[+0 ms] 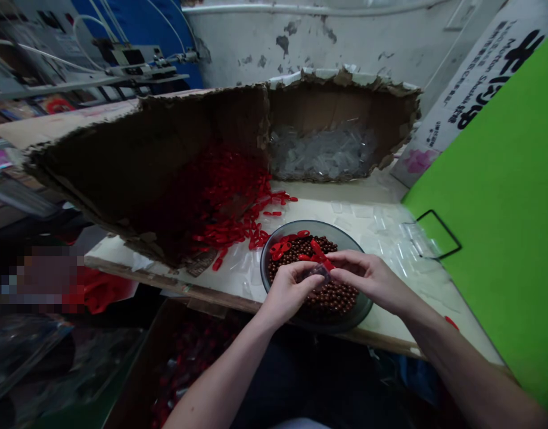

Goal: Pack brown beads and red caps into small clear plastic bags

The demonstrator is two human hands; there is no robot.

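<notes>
Both my hands meet over a grey bowl [361,310] filled with small brown beads [334,301]. My left hand [288,292] pinches a small clear plastic case [317,272], which looks dark against the beads. Close beside it, my right hand [367,277] grips a red plastic piece [321,256] between thumb and fingers. The two pieces touch or nearly touch; the fingers hide where they meet. A few more red pieces [280,247] lie on the beads at the bowl's far left.
An open cardboard box [202,119] holds a heap of red pieces [224,179]; another cardboard compartment [345,104] holds clear pieces [323,152]. Clear cases [390,238] are scattered on the white table [301,193]. A green panel [497,196] borders the right. Below left stands a bin [135,369] of red-and-clear pieces.
</notes>
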